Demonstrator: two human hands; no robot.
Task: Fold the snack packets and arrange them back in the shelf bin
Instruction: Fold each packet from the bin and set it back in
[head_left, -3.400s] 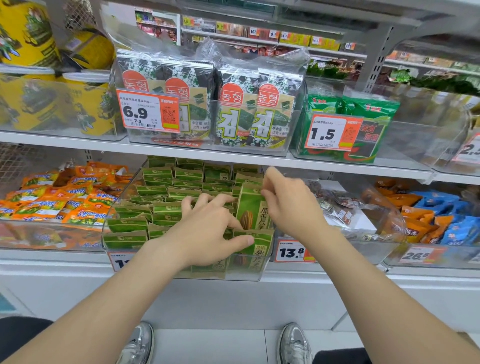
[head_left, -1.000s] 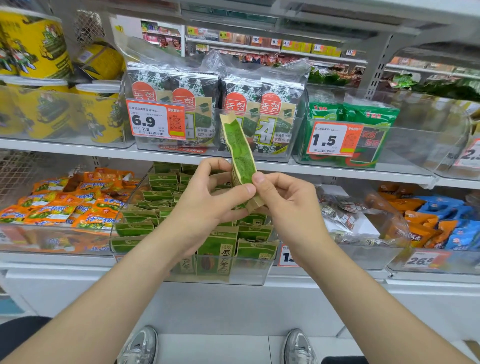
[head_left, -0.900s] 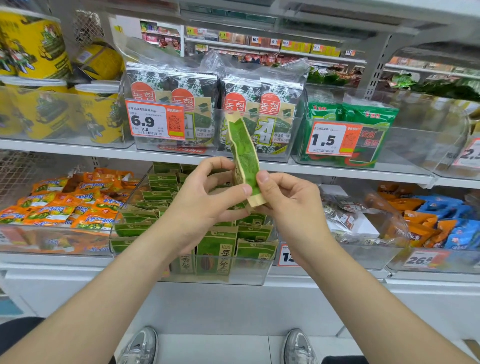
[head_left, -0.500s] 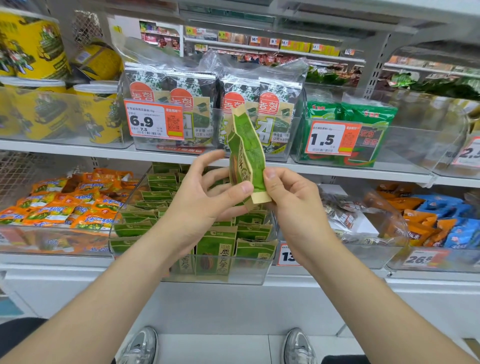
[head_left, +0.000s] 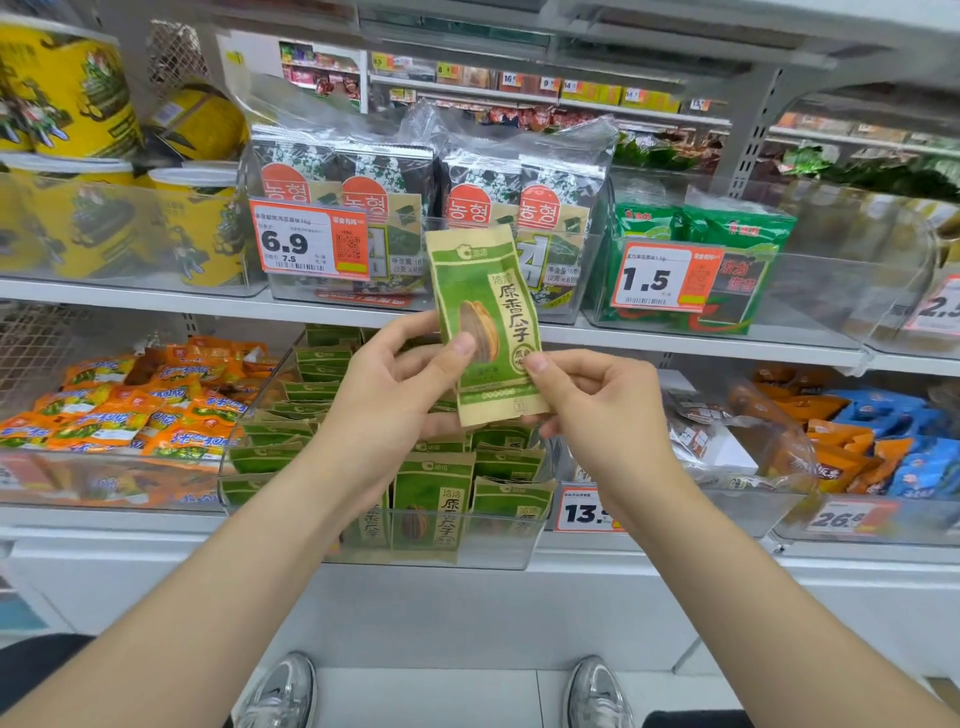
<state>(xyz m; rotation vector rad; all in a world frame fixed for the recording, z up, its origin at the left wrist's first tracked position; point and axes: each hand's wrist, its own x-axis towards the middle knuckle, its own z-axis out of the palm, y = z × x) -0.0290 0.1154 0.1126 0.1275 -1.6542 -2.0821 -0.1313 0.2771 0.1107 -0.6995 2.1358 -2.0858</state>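
Green snack packet (head_left: 485, 332) held upright, printed face toward camera, above the clear shelf bin (head_left: 431, 551) on the lower shelf. Left hand (head_left: 387, 395): thumb pressed on packet's left edge, fingers curled behind it. Right hand (head_left: 602, 405): thumb and forefinger pinch the lower right edge. Bin holds more green packets (head_left: 434, 499) standing in rows. Orange packets (head_left: 130, 405) in the bin to the left. Packet's back side hidden; fold state unclear.

seaweed packs (head_left: 387, 208) beside yellow tubs (head_left: 200, 228)
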